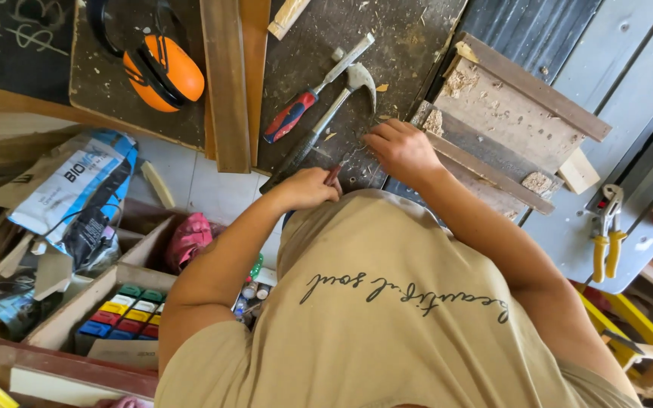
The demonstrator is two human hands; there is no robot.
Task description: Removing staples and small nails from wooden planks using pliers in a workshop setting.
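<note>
The left hand (307,189) grips a red-handled tool (333,174); the right hand (402,149), half-curled, steadies something small, unclear; the claw hammer (326,113) lies just beyond them.

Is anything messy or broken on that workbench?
Yes, a bit messy. Wood chips and sawdust are scattered over the wooden frame and the dark bench beside the right hand. The left hand grips a small tool near the hammer. Nothing looks broken.

I see orange ear defenders (166,72) top left, wooden planks (230,79) beside them, yellow-handled pliers (607,234) far right, coloured chalk blocks (126,313) boxed lower left.
</note>
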